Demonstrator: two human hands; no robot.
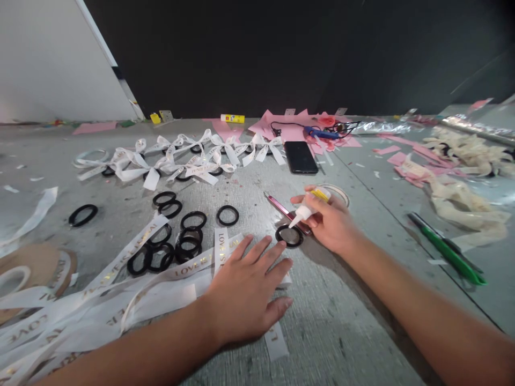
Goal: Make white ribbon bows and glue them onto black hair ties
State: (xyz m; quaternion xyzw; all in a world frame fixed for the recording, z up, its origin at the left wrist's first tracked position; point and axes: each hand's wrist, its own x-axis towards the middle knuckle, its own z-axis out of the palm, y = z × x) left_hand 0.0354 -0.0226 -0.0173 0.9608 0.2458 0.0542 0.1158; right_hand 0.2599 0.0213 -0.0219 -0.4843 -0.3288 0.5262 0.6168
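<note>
My right hand [330, 221] is closed around a small white glue bottle [304, 210] with a yellow label. Its nozzle tilts down to the far rim of a black ring [289, 244] lying on the grey surface; whether it touches I cannot tell. Spread flat with fingers apart, my left hand [249, 284] rests over white ribbon printed with gold letters [193, 266]. One fingertip is close to the black ring's left edge. A cut ribbon end [277, 341] shows below that hand. Pink tweezers [280, 208] lie just behind the ring, partly hidden by my right hand.
Several loose black rings [189, 247] lie left of centre, near a ribbon roll [36, 273]. White ribbon bows [177, 158] stretch across the back. A phone [301, 157], a glue gun [322, 133] and pink paper [273, 124] are behind. A green cutter [450, 252] lies at right.
</note>
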